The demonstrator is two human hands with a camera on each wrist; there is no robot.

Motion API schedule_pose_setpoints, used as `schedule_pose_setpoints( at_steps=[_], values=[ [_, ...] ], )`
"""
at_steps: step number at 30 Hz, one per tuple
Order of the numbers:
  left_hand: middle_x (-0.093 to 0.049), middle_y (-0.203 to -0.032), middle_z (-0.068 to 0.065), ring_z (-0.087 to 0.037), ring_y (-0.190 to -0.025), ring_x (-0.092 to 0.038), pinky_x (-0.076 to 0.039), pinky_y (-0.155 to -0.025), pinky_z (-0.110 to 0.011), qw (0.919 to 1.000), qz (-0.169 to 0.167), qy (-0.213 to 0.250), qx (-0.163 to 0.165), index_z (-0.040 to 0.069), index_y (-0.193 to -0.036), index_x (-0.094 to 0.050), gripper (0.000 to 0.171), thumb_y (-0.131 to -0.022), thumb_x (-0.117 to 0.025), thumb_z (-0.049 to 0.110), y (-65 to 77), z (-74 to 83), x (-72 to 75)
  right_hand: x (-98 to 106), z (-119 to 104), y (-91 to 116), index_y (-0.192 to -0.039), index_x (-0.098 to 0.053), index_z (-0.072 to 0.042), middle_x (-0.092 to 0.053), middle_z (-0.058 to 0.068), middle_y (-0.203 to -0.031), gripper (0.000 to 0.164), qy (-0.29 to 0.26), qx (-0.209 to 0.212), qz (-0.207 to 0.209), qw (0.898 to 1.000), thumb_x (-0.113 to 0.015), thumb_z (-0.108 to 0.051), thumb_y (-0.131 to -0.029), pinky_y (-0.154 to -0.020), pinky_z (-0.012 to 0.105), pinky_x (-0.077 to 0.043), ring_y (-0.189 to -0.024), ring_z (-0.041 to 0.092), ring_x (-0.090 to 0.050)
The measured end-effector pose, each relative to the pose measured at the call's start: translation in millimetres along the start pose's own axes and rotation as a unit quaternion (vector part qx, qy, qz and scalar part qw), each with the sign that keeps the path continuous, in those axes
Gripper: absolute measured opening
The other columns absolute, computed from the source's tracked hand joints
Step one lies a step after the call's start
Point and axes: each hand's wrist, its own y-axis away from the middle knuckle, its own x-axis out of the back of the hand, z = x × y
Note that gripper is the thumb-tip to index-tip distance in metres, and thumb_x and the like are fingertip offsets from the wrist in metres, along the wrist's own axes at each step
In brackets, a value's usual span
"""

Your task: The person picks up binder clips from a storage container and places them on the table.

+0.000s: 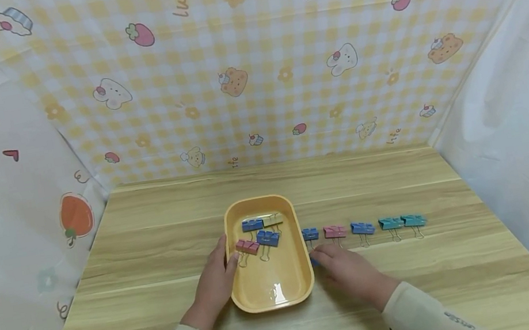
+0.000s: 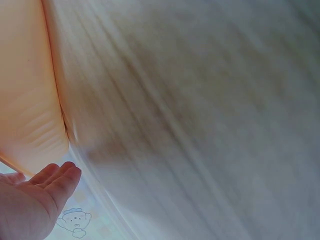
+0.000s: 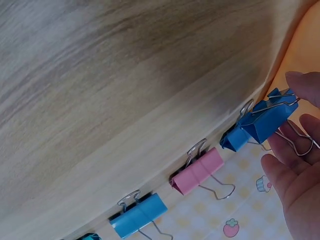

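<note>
My left hand (image 1: 214,281) holds the left side of a yellow tray (image 1: 275,298), thumb at the rim and fingers along the outer wall. Inside the tray lie two blue binder clips, a pink one (image 1: 247,246) and a pale yellow one (image 1: 272,220), toward its far half. Just right of the tray, my right hand (image 1: 348,273) pinches a blue binder clip (image 3: 270,119) between thumb and fingers; the head view mostly hides this clip. Right behind it stands another blue binder clip (image 1: 310,234), first in a row on the table.
The row runs right with a pink clip (image 1: 334,232), a lighter blue clip (image 1: 362,228) and two teal clips, the nearer one (image 1: 390,223) close beside the last (image 1: 413,220). A patterned cloth (image 1: 264,101) hangs behind the wooden table (image 1: 171,204), with white cloth at both sides.
</note>
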Motion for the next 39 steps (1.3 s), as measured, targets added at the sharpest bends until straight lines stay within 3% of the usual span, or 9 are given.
schedule_pose_setpoints(
  at_steps=[14,26,33,39],
  values=[
    [-0.028,-0.153,-0.025,-0.042,-0.14,-0.028,-0.024,-0.114,-0.055,1.0,-0.002,0.0,0.008,0.002,-0.153,-0.019,0.061,-0.103,-0.045,0.026,0.2,2.4,-0.1,-5.3,-6.6,-5.2,-0.121,-0.061,-0.004,-0.061,0.008,-0.12,0.045,0.025,0.006,-0.001,1.0,-0.075,-0.003,-0.079,-0.099,0.039,-0.049,-0.113,0.025,-0.058],
    [-0.028,-0.153,-0.025,-0.042,-0.14,-0.028,-0.023,-0.114,-0.055,1.0,0.002,0.004,0.002,0.001,-0.153,-0.02,0.061,-0.103,-0.045,0.025,0.5,3.0,1.1,-12.0,-10.0,-6.4,-0.12,-0.062,-0.003,-0.06,0.01,-0.119,0.036,0.042,0.001,0.011,0.999,-0.069,-0.004,-0.085,-0.097,0.038,-0.05,-0.112,0.026,-0.058],
    [-0.028,-0.153,-0.025,-0.042,-0.14,-0.028,-0.023,-0.114,-0.055,1.0,-0.002,0.001,0.006,0.003,-0.154,-0.018,0.062,-0.103,-0.044,0.027,0.6,2.6,1.2,-9.8,-14.7,-5.4,-0.114,-0.063,-0.002,-0.06,0.009,-0.11,0.036,0.04,0.005,0.012,0.999,-0.071,0.002,-0.08,-0.089,0.036,-0.054,-0.101,0.023,-0.058],
    [-0.028,-0.153,-0.026,-0.043,-0.14,-0.028,-0.024,-0.113,-0.055,1.0,-0.002,0.002,0.003,0.002,-0.154,-0.018,0.062,-0.103,-0.044,0.027,0.7,2.5,1.2,-9.5,-15.0,-5.2,-0.114,-0.063,-0.003,-0.06,0.007,-0.11,0.037,0.035,-0.004,0.003,0.999,-0.074,-0.003,-0.079,-0.091,0.037,-0.053,-0.102,0.023,-0.058]
  ],
)
